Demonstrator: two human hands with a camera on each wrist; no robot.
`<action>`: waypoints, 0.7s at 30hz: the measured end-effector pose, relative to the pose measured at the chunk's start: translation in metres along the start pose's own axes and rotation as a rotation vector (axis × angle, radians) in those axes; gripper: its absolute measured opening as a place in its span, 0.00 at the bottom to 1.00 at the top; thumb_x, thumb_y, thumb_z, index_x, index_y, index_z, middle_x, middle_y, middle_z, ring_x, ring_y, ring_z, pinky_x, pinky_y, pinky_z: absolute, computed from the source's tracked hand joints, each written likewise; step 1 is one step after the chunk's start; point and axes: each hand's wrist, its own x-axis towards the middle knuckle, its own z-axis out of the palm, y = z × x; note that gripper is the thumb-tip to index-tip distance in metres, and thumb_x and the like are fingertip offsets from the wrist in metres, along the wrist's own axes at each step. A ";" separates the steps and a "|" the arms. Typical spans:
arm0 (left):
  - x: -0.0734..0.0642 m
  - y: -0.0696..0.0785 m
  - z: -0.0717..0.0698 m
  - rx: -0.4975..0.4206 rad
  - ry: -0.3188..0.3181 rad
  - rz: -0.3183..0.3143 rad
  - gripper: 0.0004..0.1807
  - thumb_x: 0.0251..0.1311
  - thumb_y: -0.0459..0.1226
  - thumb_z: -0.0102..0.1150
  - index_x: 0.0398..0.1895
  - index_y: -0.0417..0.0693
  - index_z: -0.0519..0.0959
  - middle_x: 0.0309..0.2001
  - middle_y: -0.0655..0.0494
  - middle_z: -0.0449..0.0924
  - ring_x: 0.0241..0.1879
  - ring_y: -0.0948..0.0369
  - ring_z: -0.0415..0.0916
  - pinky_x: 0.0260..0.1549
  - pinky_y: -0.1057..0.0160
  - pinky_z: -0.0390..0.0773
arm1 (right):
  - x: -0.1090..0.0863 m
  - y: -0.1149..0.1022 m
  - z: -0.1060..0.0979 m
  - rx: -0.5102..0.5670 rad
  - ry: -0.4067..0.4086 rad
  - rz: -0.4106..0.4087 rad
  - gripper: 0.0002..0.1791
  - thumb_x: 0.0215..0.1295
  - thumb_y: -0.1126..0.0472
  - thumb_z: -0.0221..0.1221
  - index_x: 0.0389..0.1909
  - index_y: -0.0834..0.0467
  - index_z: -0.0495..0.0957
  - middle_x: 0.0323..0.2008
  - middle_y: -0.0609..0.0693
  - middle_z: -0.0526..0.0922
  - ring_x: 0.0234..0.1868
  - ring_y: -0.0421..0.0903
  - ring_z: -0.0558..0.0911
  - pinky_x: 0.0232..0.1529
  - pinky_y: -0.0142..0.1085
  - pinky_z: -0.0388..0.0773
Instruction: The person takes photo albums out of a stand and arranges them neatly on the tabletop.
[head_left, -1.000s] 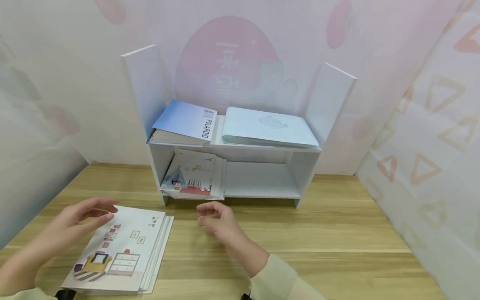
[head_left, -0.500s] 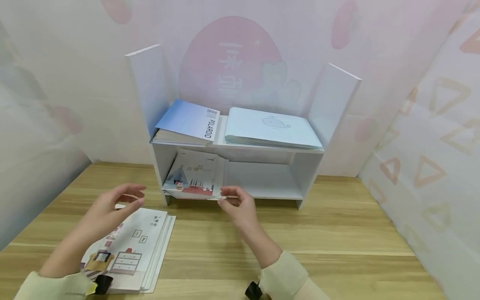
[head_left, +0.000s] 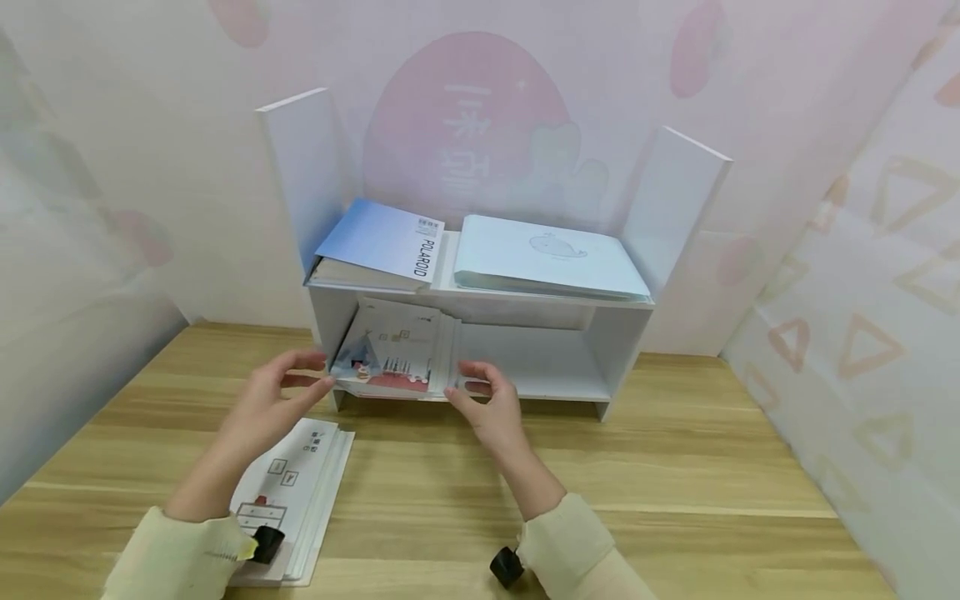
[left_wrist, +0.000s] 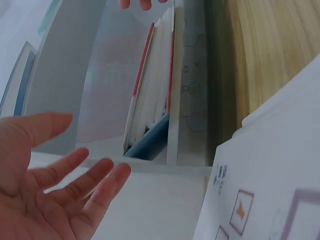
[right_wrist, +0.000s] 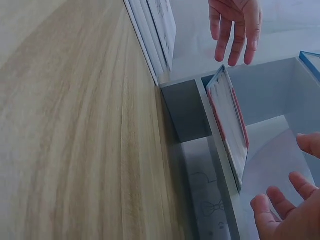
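A stack of picture books (head_left: pixel 393 346) lies on the lower left shelf of the white desk shelf (head_left: pixel 555 392), its top cover showing a blue tent. My left hand (head_left: pixel 273 408) reaches to the stack's left front corner, fingers spread. On the other side, my right hand (head_left: pixel 491 412) is near the stack's right front edge with thumb and fingers parted. The left wrist view has the left palm (left_wrist: pixel 55 195) apart from the red-edged books (left_wrist: pixel 150 80). In the right wrist view the right fingers (right_wrist: pixel 280 202) likewise hold nothing.
Another stack of white books (head_left: pixel 300 492) lies on the wooden table (head_left: pixel 675 500), partly under my left forearm. On the upper shelf are a blue POLAROID album (head_left: pixel 382 242) and a pale blue whale album (head_left: pixel 551 258). Tall side panels (head_left: pixel 678 208) flank it.
My left hand has moved right and forward, from over the table stack to the shelf stack. My right hand has moved right and forward to that stack's right edge. The books have stayed put.
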 end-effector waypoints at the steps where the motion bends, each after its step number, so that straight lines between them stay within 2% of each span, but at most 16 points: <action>1: 0.001 0.000 0.001 0.006 0.008 -0.014 0.26 0.71 0.44 0.56 0.65 0.36 0.70 0.58 0.35 0.76 0.56 0.38 0.77 0.38 0.63 0.80 | 0.001 0.001 0.001 -0.002 0.004 -0.002 0.25 0.65 0.61 0.64 0.61 0.64 0.72 0.62 0.61 0.74 0.62 0.60 0.72 0.56 0.44 0.78; 4: 0.003 0.000 0.005 0.025 0.031 -0.049 0.27 0.71 0.45 0.56 0.65 0.36 0.71 0.56 0.35 0.78 0.54 0.39 0.78 0.39 0.59 0.81 | 0.004 0.004 0.003 -0.006 0.008 -0.001 0.26 0.65 0.61 0.65 0.62 0.64 0.72 0.63 0.60 0.74 0.62 0.60 0.72 0.56 0.46 0.78; 10: 0.008 -0.001 0.009 0.043 0.060 -0.096 0.24 0.70 0.43 0.57 0.60 0.34 0.73 0.52 0.34 0.80 0.50 0.40 0.81 0.38 0.58 0.82 | 0.009 0.009 0.011 -0.027 -0.019 -0.011 0.27 0.65 0.60 0.65 0.63 0.62 0.72 0.65 0.59 0.73 0.64 0.60 0.71 0.59 0.50 0.76; 16: 0.012 -0.007 0.014 0.027 0.048 -0.101 0.21 0.69 0.42 0.58 0.55 0.32 0.74 0.50 0.32 0.81 0.49 0.40 0.81 0.44 0.48 0.83 | 0.009 0.011 0.013 -0.066 -0.050 -0.014 0.28 0.65 0.60 0.65 0.65 0.60 0.71 0.67 0.57 0.70 0.66 0.59 0.69 0.60 0.53 0.75; 21: 0.015 -0.007 0.013 -0.002 0.029 -0.113 0.21 0.70 0.42 0.58 0.56 0.34 0.74 0.52 0.32 0.82 0.51 0.40 0.80 0.46 0.47 0.83 | 0.011 0.013 0.013 -0.068 -0.083 -0.028 0.29 0.65 0.60 0.65 0.66 0.59 0.71 0.70 0.58 0.67 0.68 0.60 0.68 0.65 0.57 0.70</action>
